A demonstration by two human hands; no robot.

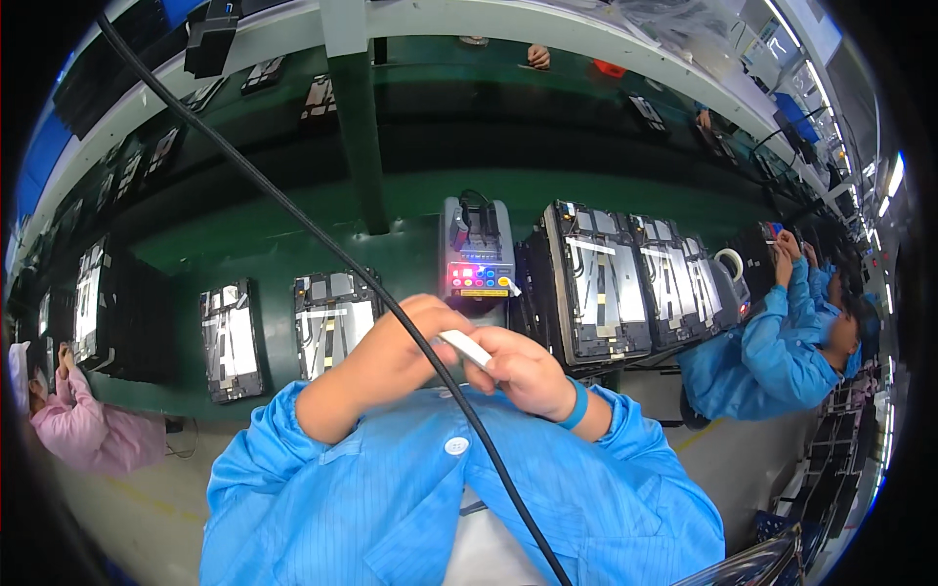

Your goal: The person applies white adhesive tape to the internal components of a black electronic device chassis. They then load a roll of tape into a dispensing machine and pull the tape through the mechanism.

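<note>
My left hand point(396, 350) and my right hand point(523, 369) meet close to my chest, both pinching a small white strip point(465, 348) that runs between their fingertips. A blue band sits on my right wrist point(577, 404). Just beyond the hands stands a grey tape dispenser machine point(476, 249) with lit coloured buttons. An open tablet-like device point(332, 320) lies on the green belt to the left of my hands, and a stack of similar devices point(598, 285) stands to the right. A black cable point(322, 241) crosses in front of the hands.
More open devices point(230, 339) lie along the green conveyor table point(244, 234). A person in blue point(782, 342) works at the right, a person in pink point(83, 420) at the left. A green post point(360, 117) rises behind the machine.
</note>
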